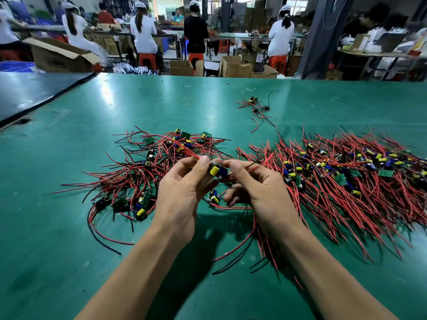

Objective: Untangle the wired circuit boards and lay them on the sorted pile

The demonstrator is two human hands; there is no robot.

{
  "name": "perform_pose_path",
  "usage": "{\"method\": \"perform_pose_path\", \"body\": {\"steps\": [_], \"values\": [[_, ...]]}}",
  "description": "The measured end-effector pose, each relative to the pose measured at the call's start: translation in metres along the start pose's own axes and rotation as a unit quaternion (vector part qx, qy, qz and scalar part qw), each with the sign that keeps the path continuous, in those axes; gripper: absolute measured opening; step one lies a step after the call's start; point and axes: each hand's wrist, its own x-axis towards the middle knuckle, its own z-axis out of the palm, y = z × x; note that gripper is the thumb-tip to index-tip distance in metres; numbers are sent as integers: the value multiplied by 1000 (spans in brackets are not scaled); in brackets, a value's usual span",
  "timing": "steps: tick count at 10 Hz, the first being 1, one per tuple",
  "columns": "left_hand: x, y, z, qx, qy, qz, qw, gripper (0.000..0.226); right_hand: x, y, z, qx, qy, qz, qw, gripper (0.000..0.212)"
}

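Observation:
A small circuit board (218, 171) with a yellow and a blue capacitor is held above the green table between both hands. My left hand (182, 195) pinches its left side with thumb and fingers. My right hand (256, 188) pinches its right side, and red and black wires run from the board under that palm. A tangled heap of wired boards (157, 162) lies behind and left of the hands. The sorted pile (346, 179), with wires combed toward me, spreads out on the right.
A few stray wired boards (255, 103) lie farther back on the green table (69, 227). A dark mat (27, 93) covers the far left corner. Beyond the table edge, people sit at benches among cardboard boxes (60, 56).

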Motion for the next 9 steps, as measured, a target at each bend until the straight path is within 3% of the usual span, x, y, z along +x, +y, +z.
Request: {"method": "perform_pose_path", "body": {"steps": [1,2,4,6,7,8,9], "values": [[-7,-2,2,89,-82,12,993,17,4,1,-10,20,46,3,999,33],[-10,-6,4,160,-73,37,984,10,4,3,-14,-8,38,27,999,38],[-13,-6,9,65,-39,-28,997,4,9,1,-21,29,58,92,994,40],[-10,-7,16,-49,-20,-43,998,16,16,-16,-32,215,139,89,963,42],[-9,-5,14,-50,-24,-48,997,18,17,-20,-35,233,173,78,954,47],[0,2,3,-65,-4,-42,997,23,19,-30,-56,175,264,16,948,55],[4,6,-5,-42,21,-25,999,19,12,-56,-83,143,270,-23,952,53]]}}
